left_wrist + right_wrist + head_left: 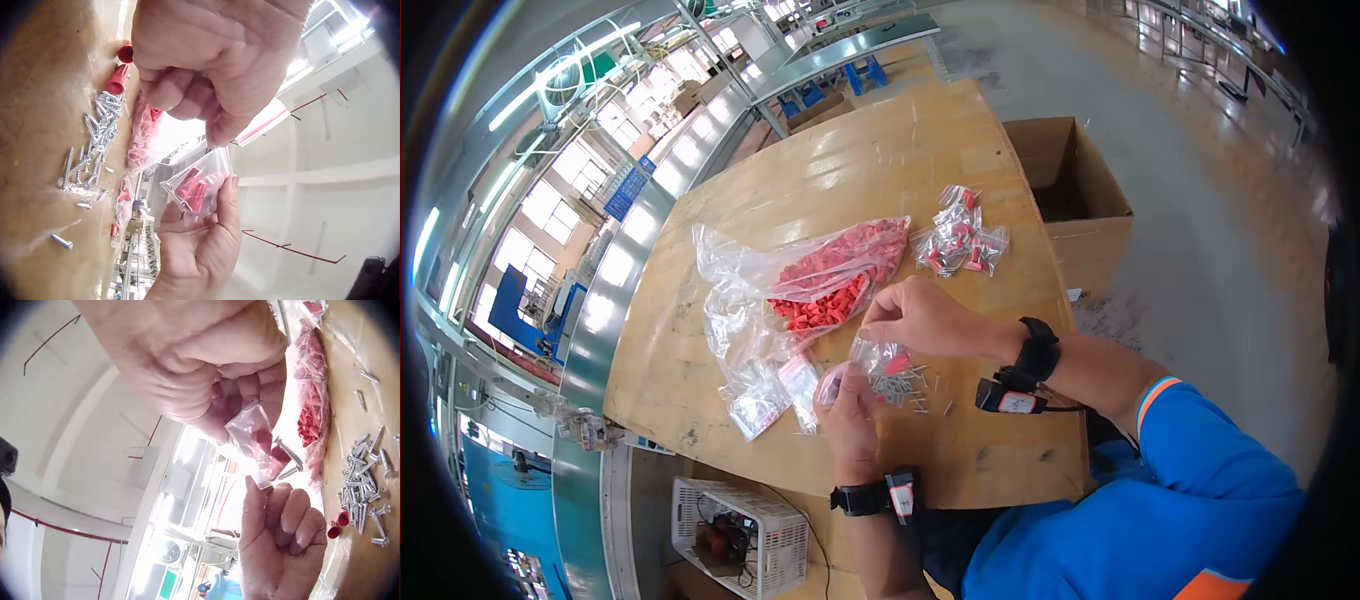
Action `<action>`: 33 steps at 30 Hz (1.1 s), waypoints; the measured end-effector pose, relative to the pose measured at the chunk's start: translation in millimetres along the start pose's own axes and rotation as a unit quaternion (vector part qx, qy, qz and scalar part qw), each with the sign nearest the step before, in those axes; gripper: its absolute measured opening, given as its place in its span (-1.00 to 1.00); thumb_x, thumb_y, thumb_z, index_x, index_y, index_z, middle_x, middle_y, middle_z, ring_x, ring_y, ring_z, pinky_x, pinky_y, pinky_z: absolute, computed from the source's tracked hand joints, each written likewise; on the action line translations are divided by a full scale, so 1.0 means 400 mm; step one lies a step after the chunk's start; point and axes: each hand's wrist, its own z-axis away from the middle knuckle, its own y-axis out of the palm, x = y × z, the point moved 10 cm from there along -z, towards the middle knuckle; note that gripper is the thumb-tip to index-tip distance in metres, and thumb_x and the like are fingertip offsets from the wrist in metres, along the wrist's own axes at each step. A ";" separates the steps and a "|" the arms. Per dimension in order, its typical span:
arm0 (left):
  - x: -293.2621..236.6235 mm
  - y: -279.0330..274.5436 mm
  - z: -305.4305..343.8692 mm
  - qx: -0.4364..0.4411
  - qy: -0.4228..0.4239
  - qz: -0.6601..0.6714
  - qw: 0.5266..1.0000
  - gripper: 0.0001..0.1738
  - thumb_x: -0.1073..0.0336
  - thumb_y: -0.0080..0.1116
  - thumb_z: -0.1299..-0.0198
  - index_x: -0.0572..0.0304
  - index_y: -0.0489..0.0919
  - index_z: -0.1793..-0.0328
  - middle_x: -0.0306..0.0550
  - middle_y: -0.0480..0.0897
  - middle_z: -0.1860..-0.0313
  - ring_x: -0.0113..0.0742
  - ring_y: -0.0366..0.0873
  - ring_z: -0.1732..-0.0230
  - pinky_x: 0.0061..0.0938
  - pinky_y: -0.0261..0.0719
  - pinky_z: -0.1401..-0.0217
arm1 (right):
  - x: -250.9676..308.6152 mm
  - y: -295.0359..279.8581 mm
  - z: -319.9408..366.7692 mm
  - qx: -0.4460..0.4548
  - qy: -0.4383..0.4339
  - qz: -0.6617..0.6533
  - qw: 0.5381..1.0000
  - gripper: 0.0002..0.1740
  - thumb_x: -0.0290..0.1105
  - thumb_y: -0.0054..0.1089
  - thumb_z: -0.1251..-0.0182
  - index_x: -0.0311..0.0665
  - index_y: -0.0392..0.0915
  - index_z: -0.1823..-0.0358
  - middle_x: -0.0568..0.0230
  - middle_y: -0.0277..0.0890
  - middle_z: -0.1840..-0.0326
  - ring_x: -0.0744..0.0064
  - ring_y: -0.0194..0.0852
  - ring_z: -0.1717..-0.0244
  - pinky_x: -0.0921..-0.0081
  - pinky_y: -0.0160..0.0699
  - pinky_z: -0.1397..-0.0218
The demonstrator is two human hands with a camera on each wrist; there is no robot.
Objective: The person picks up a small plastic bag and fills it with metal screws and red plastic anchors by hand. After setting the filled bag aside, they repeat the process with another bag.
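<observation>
Between my hands is a small clear zip bag (199,187) with red ribbed plastic caps and screws (287,453) inside. My right hand (925,318) grips the bag from one side, its thumb along the plastic in the left wrist view. With thumb and fingertip, my left hand (850,415) pinches the opposite edge, the other fingers curled in. Just beneath, loose silver screws (361,487) lie heaped on the table, and two red caps (337,524) rest beside them. The right hand's palm hides part of the bag in the right wrist view.
A large clear bag of red caps (830,300) lies beyond the hands on the wooden table (880,140). Flat empty bags (757,400) are at the left. Filled small bags (960,240) are piled to the right, near a cardboard box (1090,225) past the edge.
</observation>
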 end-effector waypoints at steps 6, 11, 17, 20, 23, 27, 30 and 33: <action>-0.028 0.008 0.010 -0.005 0.013 0.114 0.993 -0.84 0.31 -0.04 -0.31 0.26 0.46 0.21 -0.41 0.11 0.68 -0.65 -0.02 0.72 -0.68 -0.08 0.72 | -0.039 -0.168 -0.083 -0.094 0.021 0.014 0.995 -0.75 -0.31 0.22 -0.11 -0.40 0.58 0.33 0.15 0.58 0.52 0.42 0.55 0.47 0.49 0.50 0.36; -0.024 0.012 0.006 0.026 -0.008 0.158 0.987 -0.76 0.20 -0.08 -0.32 0.25 0.47 0.21 -0.39 0.16 0.66 -0.63 0.03 0.72 -0.68 -0.07 0.72 | 0.022 -0.207 -0.042 -0.210 -0.080 0.464 0.857 -0.67 -0.22 0.20 -0.06 -0.40 0.57 0.33 -0.06 0.56 0.42 0.01 0.56 0.33 0.29 0.52 0.21; 0.037 0.011 0.014 0.064 -0.049 0.136 0.987 -0.66 0.04 -0.21 -0.34 0.13 0.42 0.09 -0.31 0.36 0.58 -0.55 0.21 0.67 -0.68 0.06 0.68 | 0.089 0.148 0.011 0.194 -0.085 0.160 0.964 -0.62 -0.18 0.12 -0.14 -0.43 0.54 0.24 -0.07 0.55 0.33 0.09 0.56 0.34 0.31 0.48 0.25; 0.028 0.012 0.021 0.062 -0.038 0.157 0.985 -0.61 -0.02 -0.30 -0.35 0.11 0.43 0.13 -0.23 0.42 0.55 -0.48 0.25 0.67 -0.66 0.11 0.68 | 0.101 0.201 -0.002 0.195 -0.115 0.142 0.964 -0.62 -0.18 0.10 -0.16 -0.44 0.55 0.33 -0.06 0.53 0.45 0.13 0.54 0.43 0.31 0.46 0.30; 0.012 0.029 0.025 0.056 -0.051 0.160 0.984 -0.58 -0.03 -0.30 -0.36 0.13 0.44 0.17 -0.19 0.42 0.55 -0.46 0.25 0.67 -0.65 0.11 0.69 | 0.072 0.196 -0.031 0.163 -0.105 0.084 0.977 -0.63 -0.19 0.10 -0.16 -0.45 0.55 0.43 0.00 0.51 0.56 0.28 0.52 0.51 0.36 0.43 0.38; 0.042 0.013 0.028 -0.023 -0.098 0.091 0.991 -0.60 0.00 -0.23 -0.35 0.19 0.44 0.15 -0.18 0.46 0.51 -0.49 0.25 0.67 -0.67 0.10 0.70 | -0.018 0.166 -0.030 0.213 0.009 0.002 0.977 -0.71 -0.26 0.08 -0.23 -0.40 0.58 0.35 0.26 0.53 0.55 0.64 0.42 0.50 0.61 0.39 0.39; 0.037 0.007 0.018 -0.003 -0.083 0.051 0.995 -0.70 0.10 -0.11 -0.33 0.20 0.46 0.19 -0.14 0.50 0.46 -0.53 0.27 0.66 -0.70 0.10 0.70 | -0.047 0.141 -0.031 0.182 0.054 -0.082 0.978 -0.76 -0.31 0.13 -0.23 -0.37 0.60 0.32 0.39 0.52 0.54 0.72 0.35 0.52 0.69 0.34 0.42; 0.014 0.004 0.013 -0.007 -0.060 0.036 0.998 -0.76 0.17 -0.04 -0.30 0.18 0.48 0.28 -0.27 0.41 0.56 -0.56 0.28 0.62 -0.70 0.18 0.65 | -0.120 0.130 -0.038 0.119 0.105 -0.244 0.957 -0.81 -0.35 0.17 -0.22 -0.34 0.61 0.30 0.48 0.51 0.50 0.77 0.32 0.52 0.74 0.30 0.45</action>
